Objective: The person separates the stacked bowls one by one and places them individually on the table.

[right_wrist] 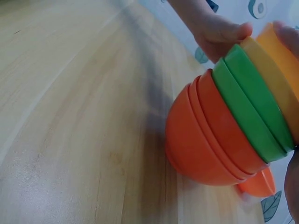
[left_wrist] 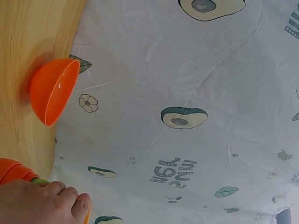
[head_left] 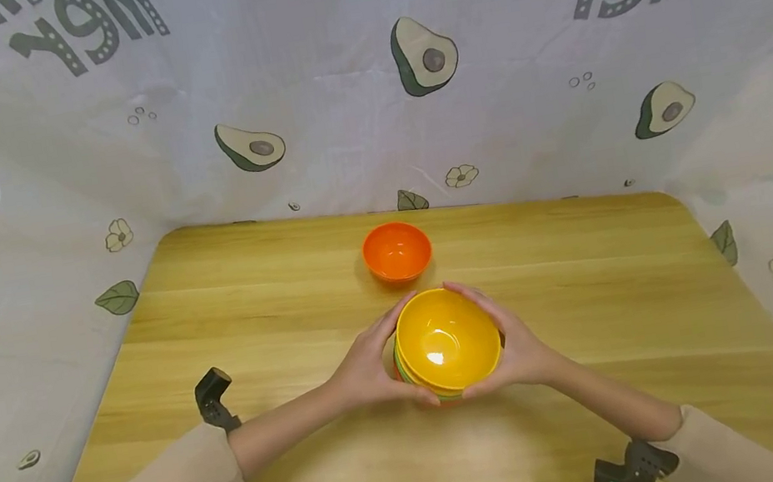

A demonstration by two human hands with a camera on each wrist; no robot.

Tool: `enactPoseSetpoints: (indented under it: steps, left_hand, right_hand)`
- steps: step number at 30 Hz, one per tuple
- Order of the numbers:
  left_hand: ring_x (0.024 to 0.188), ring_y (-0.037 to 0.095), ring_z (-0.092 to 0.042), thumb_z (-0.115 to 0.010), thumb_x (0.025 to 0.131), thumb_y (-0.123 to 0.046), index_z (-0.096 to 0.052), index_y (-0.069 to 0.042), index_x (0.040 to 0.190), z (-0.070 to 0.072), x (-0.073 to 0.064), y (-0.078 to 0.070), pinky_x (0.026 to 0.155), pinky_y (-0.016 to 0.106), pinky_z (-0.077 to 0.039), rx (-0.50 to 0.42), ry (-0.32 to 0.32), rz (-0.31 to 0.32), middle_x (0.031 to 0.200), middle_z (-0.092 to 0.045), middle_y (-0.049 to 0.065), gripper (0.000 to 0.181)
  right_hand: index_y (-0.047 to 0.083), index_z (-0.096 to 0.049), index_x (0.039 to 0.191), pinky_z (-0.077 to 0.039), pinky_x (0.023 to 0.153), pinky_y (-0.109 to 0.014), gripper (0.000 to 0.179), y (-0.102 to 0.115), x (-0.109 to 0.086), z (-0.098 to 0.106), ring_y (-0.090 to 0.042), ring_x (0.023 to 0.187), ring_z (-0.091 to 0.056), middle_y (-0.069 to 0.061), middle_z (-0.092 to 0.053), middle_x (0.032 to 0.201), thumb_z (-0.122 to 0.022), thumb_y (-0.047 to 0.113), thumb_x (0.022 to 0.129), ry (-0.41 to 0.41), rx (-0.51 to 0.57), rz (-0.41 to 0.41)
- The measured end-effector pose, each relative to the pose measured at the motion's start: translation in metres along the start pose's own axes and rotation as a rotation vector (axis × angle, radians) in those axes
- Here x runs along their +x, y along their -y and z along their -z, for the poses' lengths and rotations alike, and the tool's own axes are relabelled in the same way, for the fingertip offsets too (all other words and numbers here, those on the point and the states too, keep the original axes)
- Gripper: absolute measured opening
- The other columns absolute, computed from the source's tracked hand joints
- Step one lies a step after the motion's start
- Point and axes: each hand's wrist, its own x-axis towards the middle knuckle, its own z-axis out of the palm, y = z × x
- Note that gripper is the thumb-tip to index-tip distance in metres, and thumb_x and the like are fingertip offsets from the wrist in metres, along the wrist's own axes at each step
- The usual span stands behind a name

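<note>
A stack of bowls (right_wrist: 219,121) stands at mid-table, orange at the bottom, green in the middle and yellow on top. Its top yellow bowl (head_left: 449,339) faces up and shows a bare inside. My left hand (head_left: 381,368) holds the stack from the left, thumb at the near side and fingers round the far side. From the right, my right hand (head_left: 518,342) grips it the same way. In the left wrist view the left hand's fingers (left_wrist: 51,198) lie over the green and yellow layers, largely hiding them.
A single orange bowl (head_left: 397,253) sits upright on the wooden table (head_left: 273,292), just behind the stack. A white printed sheet (head_left: 333,98) hangs along the back and sides of the table. Each forearm wears a black camera mount (head_left: 214,399).
</note>
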Motion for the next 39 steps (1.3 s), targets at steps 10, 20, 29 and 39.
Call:
enactPoseSetpoints:
  steps: [10,20,29,39]
  left_hand:
    - [0.128,0.015,-0.041,-0.091,0.049,-0.035,-0.027,-0.017,0.144,0.004,0.005,0.002,0.106,0.037,-0.035,0.042,0.030,-0.009,0.141,-0.042,-0.002,0.116]
    - [0.132,0.017,-0.037,-0.090,0.050,-0.036,-0.026,-0.013,0.146,0.004,0.005,0.003,0.106,0.037,-0.034,0.088,0.041,0.003,0.146,-0.036,0.002,0.117]
    - [0.133,0.019,-0.035,-0.089,0.054,-0.036,-0.025,-0.016,0.146,0.004,0.002,0.001,0.106,0.040,-0.035,0.066,0.043,0.036,0.147,-0.034,0.002,0.114]
    - [0.133,0.016,-0.035,-0.088,0.054,-0.040,-0.027,-0.018,0.146,0.002,0.002,-0.003,0.106,0.042,-0.034,0.053,0.041,0.089,0.147,-0.033,-0.004,0.113]
  right_hand:
    - [-0.001,-0.021,0.144,-0.039,0.101,-0.023,0.113,0.009,0.007,0.007,-0.014,0.126,-0.038,-0.011,-0.027,0.148,-0.088,0.005,0.054,-0.014,0.138,-0.002]
    - [-0.001,-0.022,0.144,-0.041,0.099,-0.025,0.109,0.026,0.021,0.025,-0.016,0.126,-0.038,-0.014,-0.024,0.149,-0.088,0.011,0.058,-0.046,0.195,0.025]
    - [0.001,-0.023,0.145,-0.045,0.094,-0.024,0.106,0.025,0.031,0.036,-0.015,0.123,-0.041,-0.003,-0.030,0.147,-0.086,0.005,0.059,-0.080,0.177,0.013]
    - [0.002,-0.025,0.144,-0.049,0.089,-0.024,0.103,0.024,0.035,0.046,-0.016,0.118,-0.043,-0.004,-0.034,0.142,-0.080,-0.009,0.058,-0.123,0.192,-0.040]
